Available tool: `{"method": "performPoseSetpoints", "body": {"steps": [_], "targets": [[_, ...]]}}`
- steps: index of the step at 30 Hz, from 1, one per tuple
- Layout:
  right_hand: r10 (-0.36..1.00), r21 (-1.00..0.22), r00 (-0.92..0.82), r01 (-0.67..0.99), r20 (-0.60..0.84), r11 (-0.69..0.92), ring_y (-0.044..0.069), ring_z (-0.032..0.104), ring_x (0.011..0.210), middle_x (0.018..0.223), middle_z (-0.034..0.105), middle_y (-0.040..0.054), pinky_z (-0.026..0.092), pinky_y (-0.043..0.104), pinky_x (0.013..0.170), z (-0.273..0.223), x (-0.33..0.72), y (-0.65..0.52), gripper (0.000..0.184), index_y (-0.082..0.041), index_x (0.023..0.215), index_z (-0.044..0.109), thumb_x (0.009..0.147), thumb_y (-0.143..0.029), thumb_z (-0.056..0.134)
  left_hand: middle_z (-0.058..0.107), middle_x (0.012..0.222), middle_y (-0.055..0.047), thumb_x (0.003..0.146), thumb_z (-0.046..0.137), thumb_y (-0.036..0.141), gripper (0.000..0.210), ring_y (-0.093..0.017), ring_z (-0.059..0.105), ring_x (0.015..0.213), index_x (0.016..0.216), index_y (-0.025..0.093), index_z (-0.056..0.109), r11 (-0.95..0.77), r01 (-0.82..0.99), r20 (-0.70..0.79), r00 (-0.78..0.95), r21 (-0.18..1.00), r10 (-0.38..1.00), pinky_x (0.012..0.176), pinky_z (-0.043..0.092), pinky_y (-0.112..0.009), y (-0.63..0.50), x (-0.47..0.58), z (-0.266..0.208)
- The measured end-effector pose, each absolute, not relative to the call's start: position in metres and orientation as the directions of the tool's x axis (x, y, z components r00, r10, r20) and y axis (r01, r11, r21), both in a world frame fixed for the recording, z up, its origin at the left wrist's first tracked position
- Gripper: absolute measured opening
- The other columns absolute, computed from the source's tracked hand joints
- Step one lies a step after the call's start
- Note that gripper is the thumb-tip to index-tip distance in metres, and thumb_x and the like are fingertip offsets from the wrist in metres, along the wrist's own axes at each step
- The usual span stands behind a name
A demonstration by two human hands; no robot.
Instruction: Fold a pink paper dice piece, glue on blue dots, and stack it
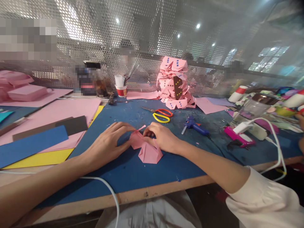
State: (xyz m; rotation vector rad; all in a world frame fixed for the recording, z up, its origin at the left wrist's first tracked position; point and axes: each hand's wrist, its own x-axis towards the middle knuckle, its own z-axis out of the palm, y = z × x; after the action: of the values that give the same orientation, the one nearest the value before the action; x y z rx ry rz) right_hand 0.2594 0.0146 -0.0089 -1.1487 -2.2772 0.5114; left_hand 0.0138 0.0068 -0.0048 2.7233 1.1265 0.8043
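Note:
A pink folded paper piece (150,154) lies on the blue table mat near the front edge, between both hands. My left hand (116,136) is closed on its left side, fingers and thumb pinching the paper. My right hand (161,136) grips its upper right part, the fingers curled inward. A thin pink strip pokes up between the hands. Just beyond them are scissors (162,115) with one red and one yellow handle loop. To the right lies a blue hot glue gun (196,126), its cord trailing toward the front.
Behind stands a stack of pink folded papers (172,84) with blue, black and yellow dots. Coloured sheets (35,142) cover the left. A paper cup (121,90), a clear jar (254,109) and a magenta device with white cables (239,137) stand around. A perforated metal screen (142,38) closes the back.

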Motion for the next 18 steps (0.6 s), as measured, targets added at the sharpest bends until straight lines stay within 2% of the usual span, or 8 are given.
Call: {"method": "performPoseSetpoints", "body": {"steps": [7, 18], "targets": [[0.793, -0.511, -0.518, 0.609, 0.321, 0.606, 0.015, 0.06, 0.086, 0.095, 0.062, 0.0037, 0.047, 0.028, 0.079, -0.011, 0.259, 0.014, 0.011, -0.017, 0.098, 0.072, 0.09, -0.025, 0.07, 0.059, 0.139, -0.008, 0.096, 0.054, 0.042, 0.045, -0.027, 0.05, 0.13, 0.138, 0.026, 0.055, -0.729, 0.642, 0.364, 0.637, 0.237, 0.679, 0.112, 0.04, -0.045, 0.014, 0.013, -0.014], [0.765, -0.488, -0.543, 0.592, 0.346, 0.641, 0.016, 0.059, 0.088, 0.094, 0.062, 0.0039, 0.047, 0.028, 0.081, -0.01, 0.258, 0.013, 0.012, -0.019, 0.101, 0.072, 0.093, -0.026, 0.068, 0.065, 0.131, -0.004, 0.098, 0.054, 0.041, 0.033, -0.023, 0.05, 0.132, 0.125, 0.026, 0.06, -0.735, 0.606, 0.339, 0.652, 0.304, 0.678, 0.111, 0.04, -0.039, 0.013, 0.014, -0.012]]}}
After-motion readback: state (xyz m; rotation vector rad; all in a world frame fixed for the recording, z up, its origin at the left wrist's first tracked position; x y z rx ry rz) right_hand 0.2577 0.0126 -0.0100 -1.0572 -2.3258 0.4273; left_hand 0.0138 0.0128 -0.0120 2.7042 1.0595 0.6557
